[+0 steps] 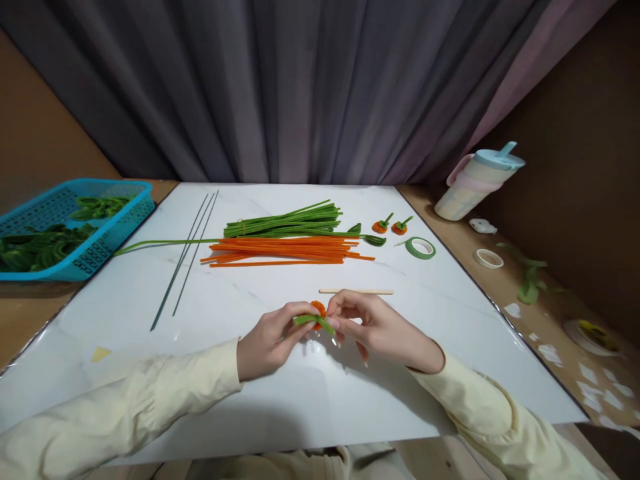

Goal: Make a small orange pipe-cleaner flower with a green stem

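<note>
My left hand (273, 339) is closed in a pinch on a small orange pipe-cleaner persimmon (319, 307) above the front middle of the table. Across its face lies a short green pipe cleaner (326, 325) with its ends sticking out to both sides. The thumb and index finger of my right hand (377, 327) pinch at the right end of that green piece. Part of the orange piece is hidden by my fingers. Just beyond my right hand lies a thin wooden stick (357, 291).
Bundles of orange pipe cleaners (285, 251) and green pipe cleaners (285, 221) lie mid-table, with dark wires (185, 259) to their left. Two small persimmons (380, 227) and green tape (421, 248) are at right. A blue basket (100, 250) stands left, a tumbler (473, 183) right.
</note>
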### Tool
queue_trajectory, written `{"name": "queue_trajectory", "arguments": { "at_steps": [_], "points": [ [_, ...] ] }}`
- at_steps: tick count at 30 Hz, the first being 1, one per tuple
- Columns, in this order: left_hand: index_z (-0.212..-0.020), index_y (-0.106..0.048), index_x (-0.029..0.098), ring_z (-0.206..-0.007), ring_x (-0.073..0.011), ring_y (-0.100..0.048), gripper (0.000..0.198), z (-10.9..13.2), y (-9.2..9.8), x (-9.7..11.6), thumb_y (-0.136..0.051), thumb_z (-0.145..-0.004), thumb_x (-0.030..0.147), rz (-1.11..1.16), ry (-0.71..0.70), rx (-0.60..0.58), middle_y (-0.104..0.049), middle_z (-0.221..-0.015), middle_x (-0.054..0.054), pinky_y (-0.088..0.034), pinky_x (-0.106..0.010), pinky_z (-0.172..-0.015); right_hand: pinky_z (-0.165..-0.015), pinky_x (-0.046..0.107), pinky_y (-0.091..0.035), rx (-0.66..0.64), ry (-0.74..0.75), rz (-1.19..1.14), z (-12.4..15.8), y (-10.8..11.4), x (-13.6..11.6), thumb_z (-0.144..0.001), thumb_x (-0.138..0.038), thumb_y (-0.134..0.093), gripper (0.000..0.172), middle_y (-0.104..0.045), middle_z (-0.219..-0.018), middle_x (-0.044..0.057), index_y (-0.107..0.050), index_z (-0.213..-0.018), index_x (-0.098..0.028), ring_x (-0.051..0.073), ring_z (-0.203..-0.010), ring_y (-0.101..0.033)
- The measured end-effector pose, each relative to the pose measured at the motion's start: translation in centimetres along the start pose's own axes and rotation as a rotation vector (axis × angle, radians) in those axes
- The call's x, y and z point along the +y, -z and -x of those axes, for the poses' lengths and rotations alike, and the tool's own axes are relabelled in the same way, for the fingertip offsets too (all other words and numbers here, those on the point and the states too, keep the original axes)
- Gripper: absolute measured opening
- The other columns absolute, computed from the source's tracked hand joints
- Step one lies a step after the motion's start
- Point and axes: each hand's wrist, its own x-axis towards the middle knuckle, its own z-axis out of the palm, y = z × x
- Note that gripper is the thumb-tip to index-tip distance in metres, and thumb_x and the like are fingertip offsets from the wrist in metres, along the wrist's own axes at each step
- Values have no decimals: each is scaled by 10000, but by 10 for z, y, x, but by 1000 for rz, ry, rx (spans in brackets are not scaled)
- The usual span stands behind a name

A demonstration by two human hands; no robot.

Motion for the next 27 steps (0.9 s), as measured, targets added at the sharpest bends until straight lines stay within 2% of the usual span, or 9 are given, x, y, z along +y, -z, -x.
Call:
{"name": "queue_trajectory", "arguments": {
  "at_steps": [4, 10, 14, 16, 20, 23, 27],
  "points": [
    [-1054, -450, 220, -744, -124, -582, 226, 0, 2, 1, -434, -869, 92, -176, -149, -12, -604, -905, -51, -466, -227, -650, -293, 141, -415, 20, -13, -40, 1, -2, 0, -764, -452, -596, 306, -513, -634, -8, -516, -779, -157, 100, -540, -526],
    [-1079, -438, 225, -780, -138, -609, 268, -1, 2, 4, -460, -853, 83, -336, -200, 17, -628, -919, -52, -469, -230, -664, -308, 165, -417, 71, -50, -65, 1, -9, 0, -759, -466, -594, 330, -539, -565, -9, -554, -765, -139, 85, -450, -481],
    [-1086, -446, 225, -792, -141, -619, 270, 0, 2, 6, -467, -854, 88, -342, -205, 13, -639, -938, -52, -476, -234, -693, -333, 171, -389, 141, 41, -15, 0, -13, 6, -795, -383, -573, 253, -517, -551, -18, -578, -726, -140, 77, -428, -454],
    [-1084, -454, 215, -773, -141, -620, 250, 1, 3, 7, -460, -860, 104, -298, -159, 4, -639, -936, -59, -479, -233, -681, -373, 172, -372, 192, 145, 74, 0, -14, 9, -817, -306, -550, 199, -513, -556, -21, -594, -716, -141, 68, -433, -437],
    [-1045, -477, 189, -610, -97, -572, 164, 2, 3, 8, -427, -890, 167, -91, -3, -25, -624, -878, -57, -468, -211, -582, -476, 185, -360, 275, 336, 258, 1, -17, 11, -821, -196, -529, 161, -529, -560, -20, -594, -682, -145, 74, -497, -443],
    [-1006, -481, 174, -566, -81, -544, 131, 1, 1, 8, -441, -898, 236, 109, 92, -24, -589, -800, -36, -456, -192, -525, -497, 190, -347, 293, 361, 276, 0, -18, 12, -815, -180, -535, 157, -534, -555, -23, -585, -669, -147, 77, -506, -442],
    [-987, -464, 175, -540, -85, -526, 184, 0, -1, 6, -492, -875, 319, 339, 206, -25, -524, -711, 1, -439, -180, -454, -509, 195, -355, 274, 317, 194, -2, -17, 13, -816, -212, -550, 159, -564, -586, -13, -578, -672, -149, 83, -524, -464]
  ]
}}
